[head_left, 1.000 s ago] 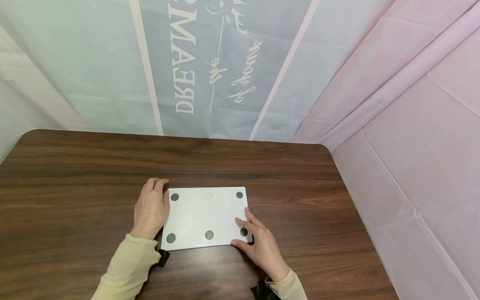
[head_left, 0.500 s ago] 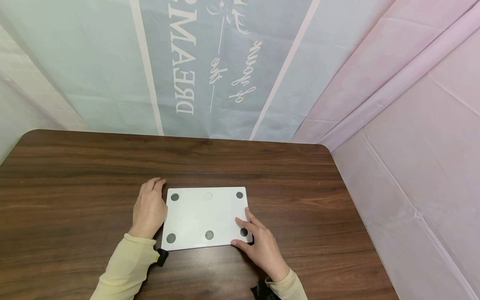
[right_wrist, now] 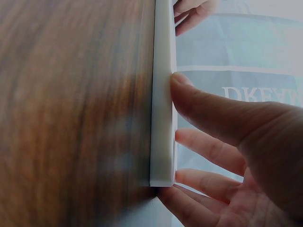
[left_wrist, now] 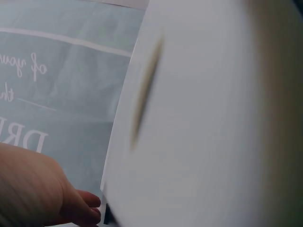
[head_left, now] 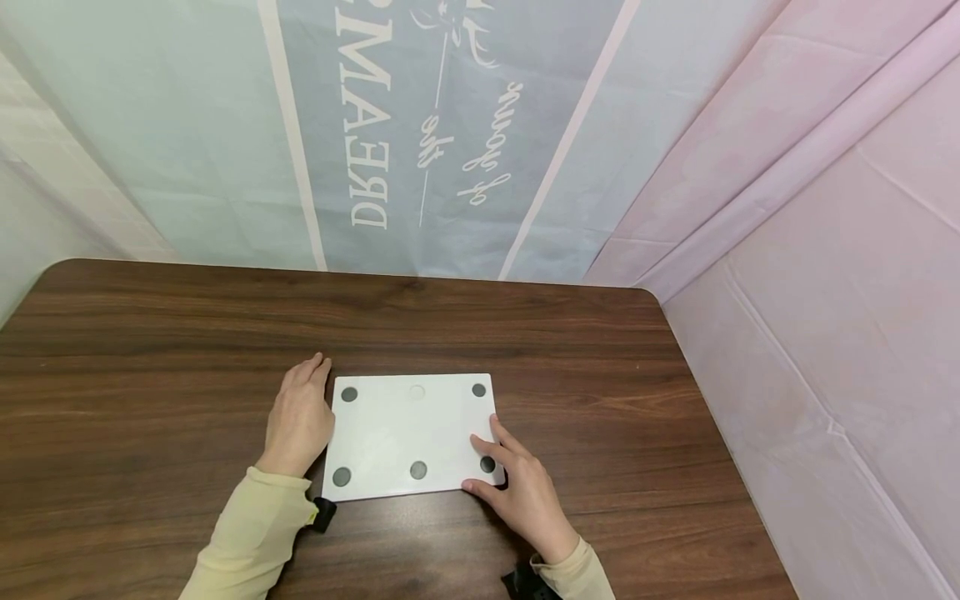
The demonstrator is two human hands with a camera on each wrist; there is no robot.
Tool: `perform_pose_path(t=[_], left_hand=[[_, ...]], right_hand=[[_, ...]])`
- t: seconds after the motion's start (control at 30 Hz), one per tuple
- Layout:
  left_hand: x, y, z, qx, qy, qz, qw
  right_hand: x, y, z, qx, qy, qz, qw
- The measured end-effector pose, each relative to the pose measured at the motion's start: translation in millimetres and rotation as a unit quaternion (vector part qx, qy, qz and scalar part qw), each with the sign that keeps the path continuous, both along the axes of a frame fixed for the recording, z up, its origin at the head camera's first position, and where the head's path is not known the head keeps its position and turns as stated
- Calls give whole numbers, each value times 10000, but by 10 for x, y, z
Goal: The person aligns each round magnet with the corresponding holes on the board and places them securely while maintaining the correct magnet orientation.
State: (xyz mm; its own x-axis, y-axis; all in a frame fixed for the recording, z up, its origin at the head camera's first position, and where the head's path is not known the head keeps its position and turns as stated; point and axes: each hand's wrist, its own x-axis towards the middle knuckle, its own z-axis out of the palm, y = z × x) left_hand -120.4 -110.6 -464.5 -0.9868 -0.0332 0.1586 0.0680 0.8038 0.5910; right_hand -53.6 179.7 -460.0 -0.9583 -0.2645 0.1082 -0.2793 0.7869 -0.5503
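A flat white rectangular panel [head_left: 412,433] lies on the table with several dark grey round spots near its edges and one faint pale circle at the far edge. My left hand [head_left: 298,421] lies along its left edge, fingers extended forward and holding nothing. Part of that hand [left_wrist: 38,189] shows in the left wrist view beside a blurred white surface. My right hand [head_left: 521,483] holds the panel's near right corner, with the thumb on the near edge and fingers over the top and right side. The right wrist view shows the panel's thick side [right_wrist: 163,118] and the thumb [right_wrist: 208,104] against it.
The panel rests on a dark wood-grain table [head_left: 187,333] with rounded far corners. Behind it hangs a pale blue printed cloth [head_left: 420,125], and pink cloth [head_left: 825,333] hangs at the right. A black strap [head_left: 324,514] sits at the left wrist.
My left hand has shifted slightly left, its thumb coming off the panel's far left corner, and its fingers now reach straighter forward. The panel and right hand stay in place.
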Motion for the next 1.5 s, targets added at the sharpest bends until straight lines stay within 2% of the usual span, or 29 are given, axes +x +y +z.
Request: perform_pose_path(t=[0.2, 0.7, 1.13, 1.5], left_hand=[[-1, -5, -9, -39, 26, 30, 10000], [5, -36, -1, 33, 132, 214, 9997], [11, -35, -5, 83, 195, 327, 9992], [16, -25, -16, 128, 303, 389, 9987]], right_hand=[[-4, 0, -13, -50, 40, -5, 10000], [-11, -6, 6, -80, -201, -31, 9998], [0, 8, -21, -12, 29, 42, 10000], [7, 5, -20, -45, -32, -19, 10000]])
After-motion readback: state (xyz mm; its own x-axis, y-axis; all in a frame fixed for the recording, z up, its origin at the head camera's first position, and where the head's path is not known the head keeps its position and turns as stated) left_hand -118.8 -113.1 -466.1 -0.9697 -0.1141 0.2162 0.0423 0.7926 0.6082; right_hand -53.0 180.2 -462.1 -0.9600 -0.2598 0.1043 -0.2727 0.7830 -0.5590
